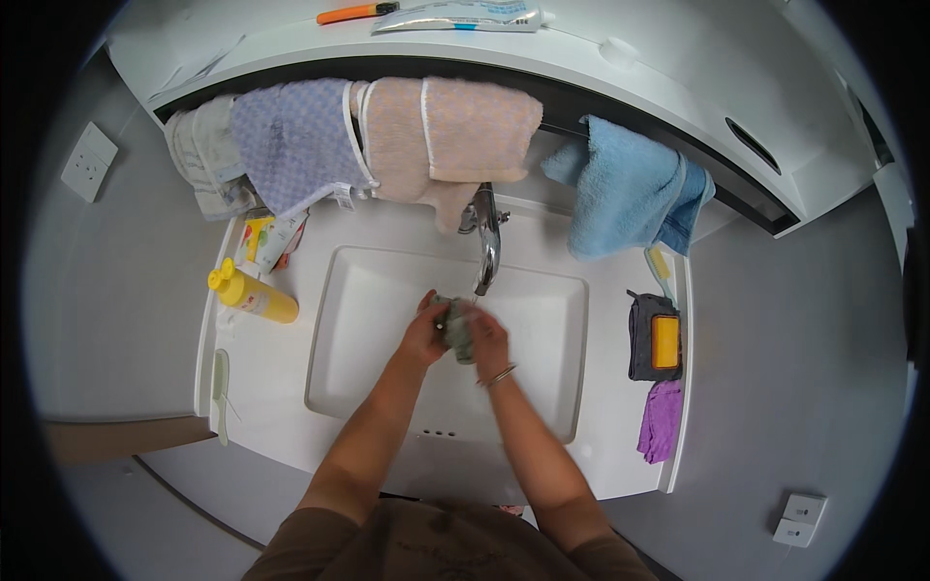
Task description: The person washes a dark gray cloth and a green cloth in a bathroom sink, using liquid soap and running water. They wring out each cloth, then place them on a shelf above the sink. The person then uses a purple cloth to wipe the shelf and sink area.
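Note:
A crumpled grey-green cloth (459,337) is between my two hands, just below the tap's spout and over the white sink basin (358,290). My left hand (424,334) is closed on the cloth's left side. From the right, my right hand (487,337) grips it too, its fingers curled over the edge and somewhat blurred by motion. A thin bracelet (498,376) circles my right wrist. The chrome tap (488,242) arches from the back of the basin towards my hands. Whether water is running I cannot make out.
Left of the basin lies a yellow bottle (257,294), with a pale green comb (222,387) nearer me. Along the right edge are a brush (661,271), a grey cloth (640,339) under a yellow-orange bar (666,341), and a purple cloth (660,422). Towels (455,131) hang behind.

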`<action>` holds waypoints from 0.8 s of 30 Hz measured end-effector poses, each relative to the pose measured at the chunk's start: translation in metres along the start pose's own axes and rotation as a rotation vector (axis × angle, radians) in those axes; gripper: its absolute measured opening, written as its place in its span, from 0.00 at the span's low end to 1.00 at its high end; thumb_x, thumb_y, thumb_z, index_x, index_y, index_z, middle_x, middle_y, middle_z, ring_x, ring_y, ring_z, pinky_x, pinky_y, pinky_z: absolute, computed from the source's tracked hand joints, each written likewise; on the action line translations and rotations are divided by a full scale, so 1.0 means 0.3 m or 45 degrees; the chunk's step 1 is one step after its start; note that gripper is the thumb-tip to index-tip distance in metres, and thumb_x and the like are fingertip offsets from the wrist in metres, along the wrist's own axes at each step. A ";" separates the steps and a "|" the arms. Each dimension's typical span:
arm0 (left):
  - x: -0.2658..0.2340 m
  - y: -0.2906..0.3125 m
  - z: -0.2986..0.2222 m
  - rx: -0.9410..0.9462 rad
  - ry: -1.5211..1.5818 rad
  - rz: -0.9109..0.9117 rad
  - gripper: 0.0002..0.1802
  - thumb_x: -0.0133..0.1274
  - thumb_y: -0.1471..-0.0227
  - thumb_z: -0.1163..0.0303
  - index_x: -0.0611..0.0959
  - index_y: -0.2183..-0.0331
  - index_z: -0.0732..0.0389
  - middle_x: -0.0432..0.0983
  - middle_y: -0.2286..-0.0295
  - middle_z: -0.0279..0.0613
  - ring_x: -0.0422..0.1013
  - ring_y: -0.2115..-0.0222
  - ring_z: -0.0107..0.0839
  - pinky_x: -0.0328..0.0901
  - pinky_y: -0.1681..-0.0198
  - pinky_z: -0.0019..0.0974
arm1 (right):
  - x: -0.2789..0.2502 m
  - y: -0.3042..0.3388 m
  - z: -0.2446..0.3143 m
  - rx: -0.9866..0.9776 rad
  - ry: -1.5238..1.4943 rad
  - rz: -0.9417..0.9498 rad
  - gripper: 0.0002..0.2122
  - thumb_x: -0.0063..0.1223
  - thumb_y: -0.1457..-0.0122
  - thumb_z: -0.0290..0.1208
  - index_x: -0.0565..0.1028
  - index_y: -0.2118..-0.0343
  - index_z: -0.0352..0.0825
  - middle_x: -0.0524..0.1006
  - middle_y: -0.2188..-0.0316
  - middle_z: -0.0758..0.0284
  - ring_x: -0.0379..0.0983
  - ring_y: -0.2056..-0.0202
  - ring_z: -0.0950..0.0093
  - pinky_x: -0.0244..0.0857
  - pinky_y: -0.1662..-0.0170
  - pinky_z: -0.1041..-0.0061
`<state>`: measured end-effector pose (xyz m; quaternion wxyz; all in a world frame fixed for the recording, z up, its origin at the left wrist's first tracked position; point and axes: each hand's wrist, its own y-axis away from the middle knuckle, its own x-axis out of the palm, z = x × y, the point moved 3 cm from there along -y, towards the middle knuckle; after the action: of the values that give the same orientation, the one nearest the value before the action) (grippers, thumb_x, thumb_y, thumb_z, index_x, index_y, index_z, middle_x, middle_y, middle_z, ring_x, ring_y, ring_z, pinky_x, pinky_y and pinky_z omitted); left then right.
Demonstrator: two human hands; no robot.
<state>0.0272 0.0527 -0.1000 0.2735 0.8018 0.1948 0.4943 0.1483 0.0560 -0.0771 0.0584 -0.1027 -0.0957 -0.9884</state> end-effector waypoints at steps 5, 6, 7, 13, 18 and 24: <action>-0.191 -0.144 0.071 0.132 -0.182 0.193 0.12 0.46 0.46 0.65 0.72 0.62 0.61 0.73 0.70 0.39 0.71 0.72 0.32 0.70 0.71 0.36 | 0.138 0.153 0.072 -0.526 0.770 -0.113 0.11 0.54 0.48 0.33 0.72 0.81 0.32 0.73 0.82 0.64 0.70 0.77 0.72 0.66 0.65 0.73; -0.166 -0.110 0.128 0.217 -0.069 0.109 0.13 0.46 0.46 0.62 0.73 0.63 0.60 0.73 0.70 0.38 0.71 0.73 0.31 0.69 0.72 0.35 | 0.075 0.068 -0.005 -0.410 0.882 -0.260 0.12 0.54 0.48 0.34 0.71 0.82 0.31 0.72 0.83 0.64 0.70 0.79 0.72 0.66 0.69 0.72; -0.123 -0.088 0.164 0.311 0.041 0.033 0.14 0.46 0.45 0.59 0.73 0.63 0.60 0.74 0.70 0.38 0.71 0.74 0.30 0.69 0.72 0.34 | 0.026 -0.010 -0.032 -0.302 0.984 -0.407 0.13 0.54 0.48 0.34 0.70 0.83 0.31 0.72 0.85 0.63 0.69 0.81 0.71 0.65 0.72 0.71; -0.073 -0.093 0.145 0.012 0.221 0.481 0.18 0.45 0.45 0.51 0.77 0.68 0.57 0.75 0.73 0.37 0.71 0.70 0.34 0.68 0.64 0.37 | 0.079 0.060 0.133 -0.452 0.886 -0.400 0.14 0.52 0.49 0.37 0.68 0.86 0.35 0.72 0.82 0.59 0.70 0.79 0.60 0.65 0.74 0.64; -0.003 -0.001 0.167 -0.012 0.065 -0.022 0.15 0.49 0.49 0.61 0.76 0.61 0.58 0.74 0.67 0.38 0.72 0.67 0.33 0.69 0.65 0.37 | -0.004 -0.075 0.058 -0.182 1.072 -0.374 0.15 0.48 0.46 0.39 0.70 0.85 0.36 0.73 0.81 0.58 0.70 0.77 0.57 0.64 0.74 0.63; -0.077 -0.131 0.061 -0.067 0.064 0.356 0.10 0.46 0.47 0.60 0.75 0.67 0.56 0.73 0.70 0.39 0.70 0.68 0.32 0.68 0.65 0.38 | 0.106 0.042 0.111 -0.794 0.908 -0.372 0.12 0.53 0.50 0.31 0.67 0.85 0.33 0.69 0.83 0.60 0.67 0.81 0.61 0.62 0.76 0.66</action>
<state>0.0320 0.0651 -0.1474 0.2178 0.8011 0.0750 0.5524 0.1254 0.0474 -0.0361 -0.0852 0.2440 0.2169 -0.9414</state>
